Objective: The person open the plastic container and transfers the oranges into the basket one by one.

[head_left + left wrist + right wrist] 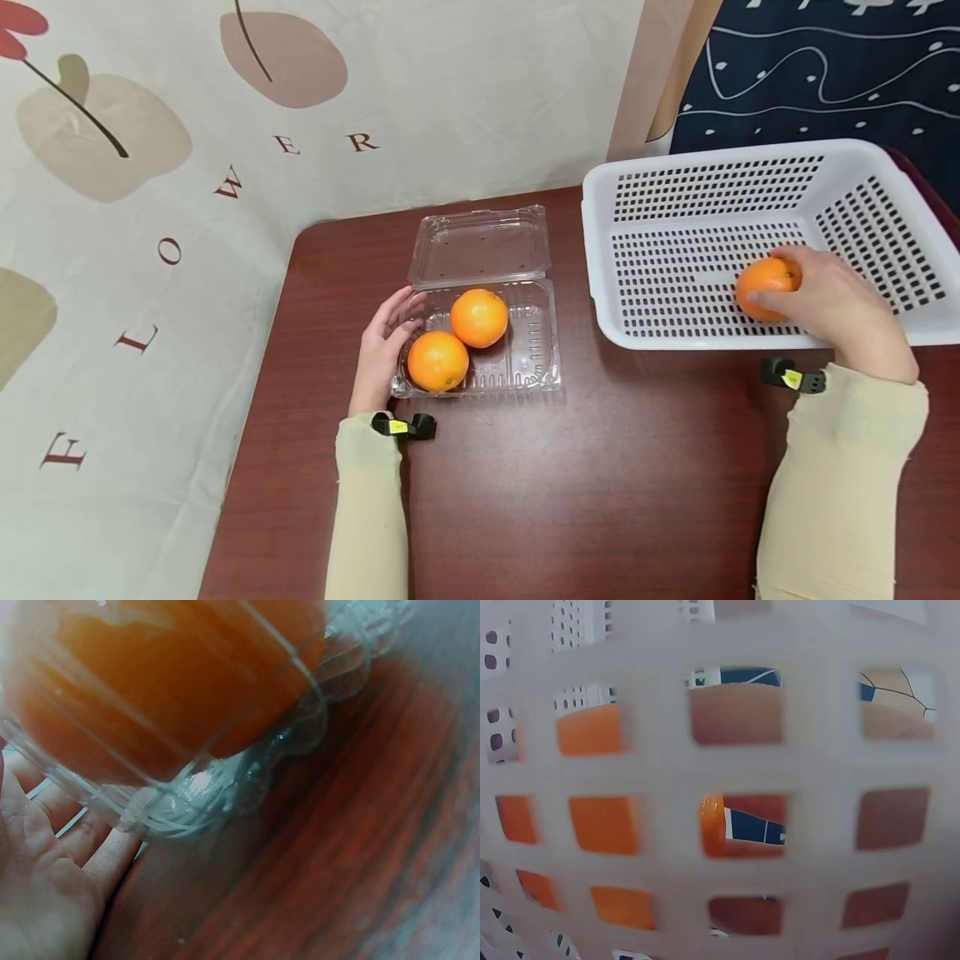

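Observation:
In the head view a clear plastic clamshell box [525, 367] lies with its lid [480, 248] folded back. Inside it sit two oranges, one [438, 361] at the near left and another [479, 318] behind it. My left hand [380, 354] rests along the box's left side, its fingers fairly straight against the wall; the left wrist view shows these fingers [90, 840] beside the clear plastic. Over in the white basket [607, 312], my right hand [843, 300] grips an orange [765, 287] between thumb and fingers. Basket mesh [660, 772] partly hides that hold in the right wrist view.
The basket stands at the right of the dark red-brown table [585, 483], with high slotted walls. A pale printed cloth [480, 92] hangs along the back and left, and a navy patterned cloth [817, 75] is behind the basket.

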`<control>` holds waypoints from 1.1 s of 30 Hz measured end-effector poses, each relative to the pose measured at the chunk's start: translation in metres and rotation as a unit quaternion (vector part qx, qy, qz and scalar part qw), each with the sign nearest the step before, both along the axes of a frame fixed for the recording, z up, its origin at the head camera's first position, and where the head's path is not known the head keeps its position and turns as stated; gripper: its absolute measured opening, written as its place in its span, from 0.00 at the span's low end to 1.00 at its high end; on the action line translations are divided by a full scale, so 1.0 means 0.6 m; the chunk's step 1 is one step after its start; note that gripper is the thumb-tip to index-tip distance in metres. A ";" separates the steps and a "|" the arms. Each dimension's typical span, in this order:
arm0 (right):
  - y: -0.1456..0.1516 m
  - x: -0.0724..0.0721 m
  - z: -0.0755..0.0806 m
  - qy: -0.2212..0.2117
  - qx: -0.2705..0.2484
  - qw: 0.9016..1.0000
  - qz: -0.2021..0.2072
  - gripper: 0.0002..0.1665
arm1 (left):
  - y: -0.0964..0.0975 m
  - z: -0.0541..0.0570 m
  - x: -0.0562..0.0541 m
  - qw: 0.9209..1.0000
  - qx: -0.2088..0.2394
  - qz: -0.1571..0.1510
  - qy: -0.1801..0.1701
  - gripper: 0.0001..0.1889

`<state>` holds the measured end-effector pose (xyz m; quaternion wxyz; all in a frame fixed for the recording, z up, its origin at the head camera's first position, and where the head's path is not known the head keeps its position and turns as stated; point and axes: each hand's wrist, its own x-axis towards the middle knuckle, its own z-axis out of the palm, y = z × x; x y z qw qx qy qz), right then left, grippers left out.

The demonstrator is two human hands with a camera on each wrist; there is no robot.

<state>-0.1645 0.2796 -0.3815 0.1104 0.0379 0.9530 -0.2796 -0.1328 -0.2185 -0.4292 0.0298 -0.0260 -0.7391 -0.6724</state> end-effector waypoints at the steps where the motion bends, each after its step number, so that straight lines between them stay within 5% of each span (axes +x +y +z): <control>1: 0.000 0.000 0.000 0.000 0.001 1.000 0.000 0.41 | 0.000 0.000 0.000 1.000 0.001 0.000 0.001 0.25; 33: 0.002 -0.003 -0.002 0.003 0.025 0.999 -0.033 0.46 | -0.001 -0.002 -0.001 1.000 -0.004 0.000 0.000 0.25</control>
